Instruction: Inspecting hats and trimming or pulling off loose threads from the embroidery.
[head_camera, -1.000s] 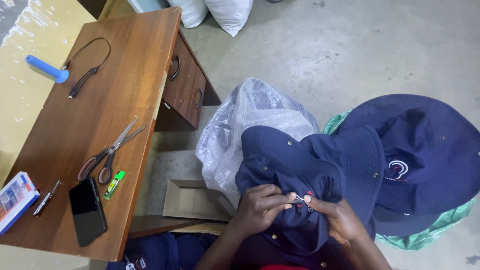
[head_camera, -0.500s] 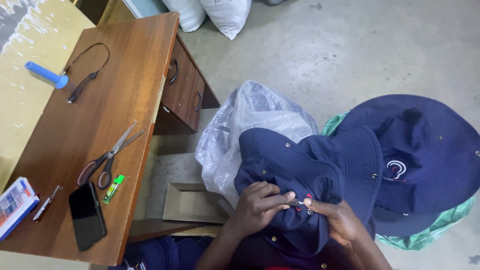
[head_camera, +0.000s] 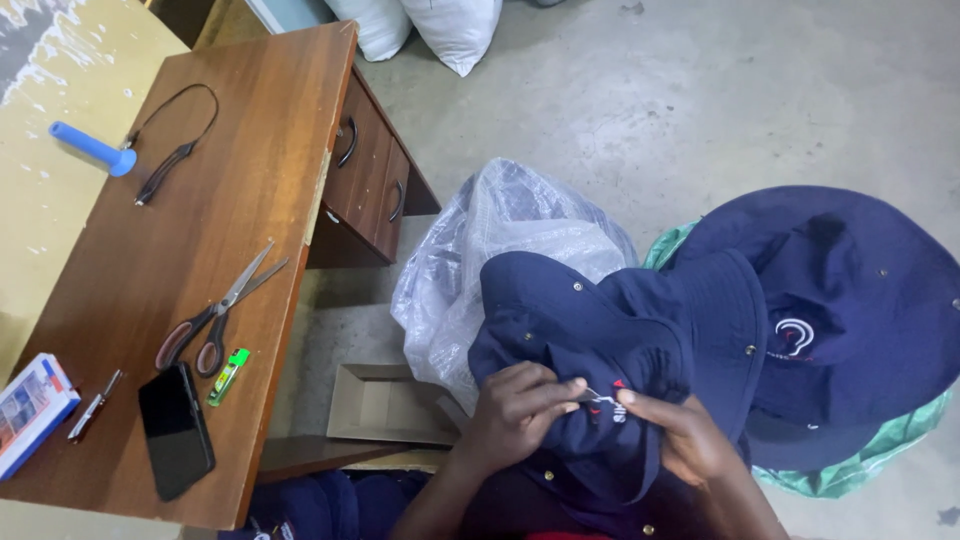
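A navy blue bucket hat (head_camera: 600, 330) with metal eyelets lies bunched in my lap. My left hand (head_camera: 520, 415) pinches its fabric beside a small white and red embroidered mark. My right hand (head_camera: 680, 435) grips the same fabric just to the right, fingertips almost meeting the left hand's. A thin thread or small tool seems to sit between the fingertips; it is too small to tell which. A stack of similar navy hats (head_camera: 840, 310) rests to my right on a green sack (head_camera: 880, 450).
A clear plastic bag (head_camera: 490, 260) lies on the concrete floor ahead. An open cardboard box (head_camera: 385, 405) sits below the wooden desk (head_camera: 240, 200). On the desk are scissors (head_camera: 215, 310), a black phone (head_camera: 175, 430), a green lighter (head_camera: 228, 376), a black cord (head_camera: 170, 130) and a blue handle (head_camera: 92, 148).
Both hands stay on the hat, with the fingertips shifting slightly around the embroidered mark. The view has tilted a little.
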